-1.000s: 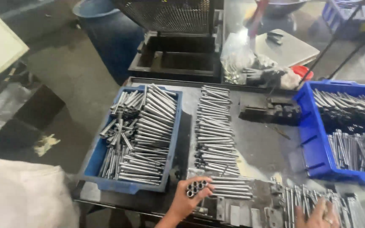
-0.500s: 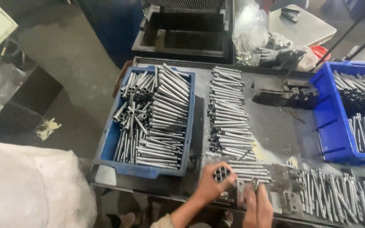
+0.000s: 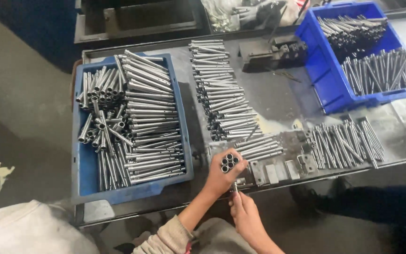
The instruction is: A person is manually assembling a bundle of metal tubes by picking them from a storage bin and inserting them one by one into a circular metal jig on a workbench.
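Left hand (image 3: 222, 176) grips bundled steel tubes (image 3: 229, 162); right hand (image 3: 244, 211) beside it.

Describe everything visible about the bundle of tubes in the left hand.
The bundle of tubes is a small cluster of short, hollow metal tubes, grey and shiny, gripped in the left hand. Their open round ends face up toward the camera, showing dark bores. The hand wraps around their sides, hiding their length. They sit at the near edge of the metal table, just in front of a loose row of similar tubes.

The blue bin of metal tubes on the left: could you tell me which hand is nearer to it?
Left. The left hand sits just beside the blue bin; the right hand is lower, farther off.
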